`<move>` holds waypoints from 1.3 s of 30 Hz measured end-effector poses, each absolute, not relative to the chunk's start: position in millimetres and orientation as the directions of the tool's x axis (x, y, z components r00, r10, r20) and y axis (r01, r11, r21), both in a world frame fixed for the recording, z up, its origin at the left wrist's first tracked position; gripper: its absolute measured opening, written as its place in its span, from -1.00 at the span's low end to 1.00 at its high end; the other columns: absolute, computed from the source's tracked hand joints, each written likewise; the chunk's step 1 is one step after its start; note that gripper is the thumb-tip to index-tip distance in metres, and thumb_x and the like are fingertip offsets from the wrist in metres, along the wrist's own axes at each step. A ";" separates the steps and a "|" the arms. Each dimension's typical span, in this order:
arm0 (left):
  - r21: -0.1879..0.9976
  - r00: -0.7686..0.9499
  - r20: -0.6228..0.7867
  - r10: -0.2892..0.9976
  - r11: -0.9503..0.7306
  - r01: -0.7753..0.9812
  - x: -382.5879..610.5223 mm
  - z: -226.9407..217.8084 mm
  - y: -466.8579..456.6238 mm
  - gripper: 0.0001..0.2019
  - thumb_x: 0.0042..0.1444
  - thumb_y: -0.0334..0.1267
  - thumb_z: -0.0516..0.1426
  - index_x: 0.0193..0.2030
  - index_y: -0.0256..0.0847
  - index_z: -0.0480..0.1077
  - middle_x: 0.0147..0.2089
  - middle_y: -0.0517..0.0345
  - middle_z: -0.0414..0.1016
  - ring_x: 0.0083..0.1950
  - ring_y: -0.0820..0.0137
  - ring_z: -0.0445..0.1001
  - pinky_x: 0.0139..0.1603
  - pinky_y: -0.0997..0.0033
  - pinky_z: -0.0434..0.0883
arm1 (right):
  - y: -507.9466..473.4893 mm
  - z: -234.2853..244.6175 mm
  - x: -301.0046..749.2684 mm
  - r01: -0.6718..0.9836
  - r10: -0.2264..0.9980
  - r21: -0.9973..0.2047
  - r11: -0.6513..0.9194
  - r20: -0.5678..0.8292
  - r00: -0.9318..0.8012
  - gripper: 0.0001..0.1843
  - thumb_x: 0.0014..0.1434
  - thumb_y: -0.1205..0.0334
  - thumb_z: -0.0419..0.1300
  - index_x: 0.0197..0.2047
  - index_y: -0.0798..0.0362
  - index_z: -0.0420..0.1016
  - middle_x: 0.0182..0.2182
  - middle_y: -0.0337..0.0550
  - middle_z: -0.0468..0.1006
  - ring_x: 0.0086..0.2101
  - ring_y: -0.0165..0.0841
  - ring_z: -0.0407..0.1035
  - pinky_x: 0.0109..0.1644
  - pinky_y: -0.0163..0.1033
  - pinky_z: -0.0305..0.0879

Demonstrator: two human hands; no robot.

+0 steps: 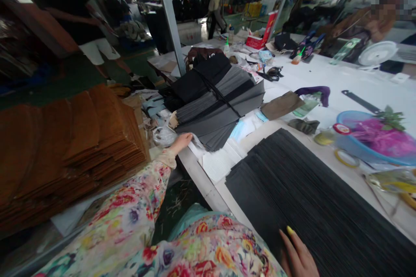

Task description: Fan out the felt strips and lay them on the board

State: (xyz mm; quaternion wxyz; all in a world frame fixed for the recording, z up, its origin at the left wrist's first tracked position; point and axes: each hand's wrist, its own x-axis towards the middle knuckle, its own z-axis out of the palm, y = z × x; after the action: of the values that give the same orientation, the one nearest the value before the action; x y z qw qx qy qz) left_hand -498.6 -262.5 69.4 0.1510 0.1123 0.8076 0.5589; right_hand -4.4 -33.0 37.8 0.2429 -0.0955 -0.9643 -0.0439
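My left hand (182,140) reaches out to the table's corner with its fingers curled closed. What it grips, if anything, is hidden; a crumpled clear plastic bag (163,136) and the near end of a tied bundle of grey-black sheets (221,114) are right beside it. Below on the right, my right hand (298,254) lies with fingers stretched out on a long fanned row of black sheets (312,181). One of its fingertips wears a yellow cover. Between the two stacks are some white papers (222,160).
Brown stacked sheets (81,130) rise at left. A blue basin (344,138) with pink plastic, a tape roll (346,158), a jar (328,135) and a brown piece (281,105) lie to the right. A metal post (170,17) stands behind. Other people are farther off.
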 end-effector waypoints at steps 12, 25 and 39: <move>0.923 -0.912 -0.386 0.140 0.063 -0.380 -454.4 47.9 -280.4 -0.87 -0.04 -0.48 0.12 -0.51 -0.21 0.28 -0.52 0.22 0.35 -0.35 0.43 0.39 -0.32 0.56 0.31 | -35.4 41.0 -3.6 0.184 0.144 0.034 0.982 0.486 -0.862 -0.61 0.15 0.19 -0.11 0.03 0.06 0.25 -0.10 0.06 0.41 -0.18 -0.20 0.38 -0.14 -0.10 0.27; 0.586 -0.576 -0.759 0.304 -0.067 -0.808 -454.4 49.7 -249.4 -0.80 0.07 -0.36 0.06 -0.55 -0.28 0.23 -0.73 0.35 0.08 -0.79 0.65 -0.02 -0.80 0.67 -0.12 | -31.2 32.2 -5.6 0.165 0.123 0.056 0.985 0.451 -0.884 -0.63 0.16 0.16 -0.10 -0.02 0.07 0.30 -0.05 0.06 0.39 -0.12 -0.21 0.36 -0.09 -0.09 0.27; 0.641 -0.713 -0.612 0.341 -0.313 -0.700 -480.1 88.2 -235.2 -0.79 0.13 -0.29 -0.05 -0.48 -0.26 0.28 -0.69 0.27 0.21 -0.65 0.54 0.25 -0.59 0.55 0.22 | -35.4 32.6 -2.0 0.209 0.192 -0.011 0.978 0.445 -0.875 -0.65 0.14 0.19 -0.07 -0.03 0.07 0.32 -0.03 0.06 0.37 -0.08 -0.22 0.32 -0.04 -0.09 0.25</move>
State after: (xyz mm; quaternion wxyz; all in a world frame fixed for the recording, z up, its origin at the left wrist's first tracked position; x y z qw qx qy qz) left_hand -480.1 -235.2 88.2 0.3299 -0.1857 0.4842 0.7888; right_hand -2.0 -35.4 32.6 0.2281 -0.1033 -0.9680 -0.0186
